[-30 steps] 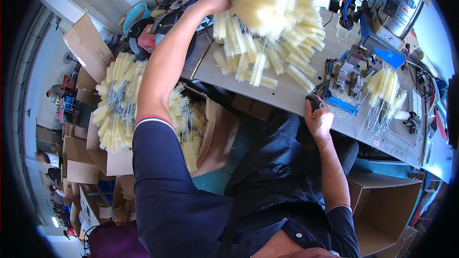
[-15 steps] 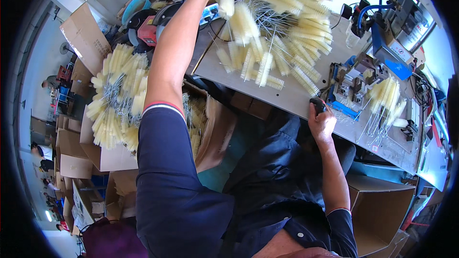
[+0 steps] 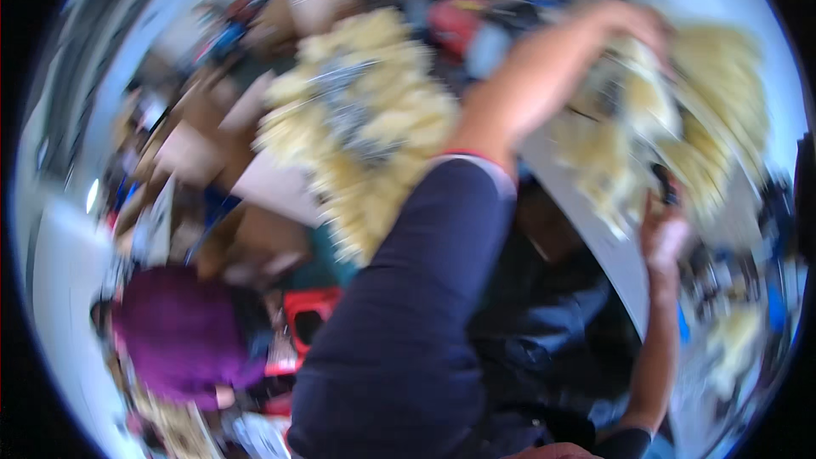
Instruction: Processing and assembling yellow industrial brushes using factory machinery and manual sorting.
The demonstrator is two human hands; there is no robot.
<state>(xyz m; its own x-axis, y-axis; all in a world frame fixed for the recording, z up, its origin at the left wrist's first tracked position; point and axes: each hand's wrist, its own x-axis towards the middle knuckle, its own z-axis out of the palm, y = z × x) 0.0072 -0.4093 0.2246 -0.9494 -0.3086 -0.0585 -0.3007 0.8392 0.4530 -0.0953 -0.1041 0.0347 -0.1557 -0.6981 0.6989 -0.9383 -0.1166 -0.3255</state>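
Note:
Motion smears the whole head view. My left hand (image 3: 642, 27) reaches out to the far right over a heap of pale yellow bristle brushes (image 3: 722, 89) on the workbench (image 3: 608, 259). It touches or lies just above the brushes; its fingers are too blurred to show a grip. Closer in, my right hand (image 3: 665, 238) is closed around a small black object (image 3: 665, 184), whose kind I cannot make out. That object is beside the near side of the heap. Thin metal wire stems show dimly among the brushes.
Left of my left arm, a second large pile of brushes (image 3: 365, 119) rises near cardboard boxes (image 3: 187, 153). A person in a purple top (image 3: 183, 331) is at lower left, near a red object (image 3: 310, 314). More brushes (image 3: 735, 344) lie at the bench's right.
The view has swung left, so the bench and both hands appear farther right. The purple-clad person and red object show more fully. My right hand keeps hold of the black object.

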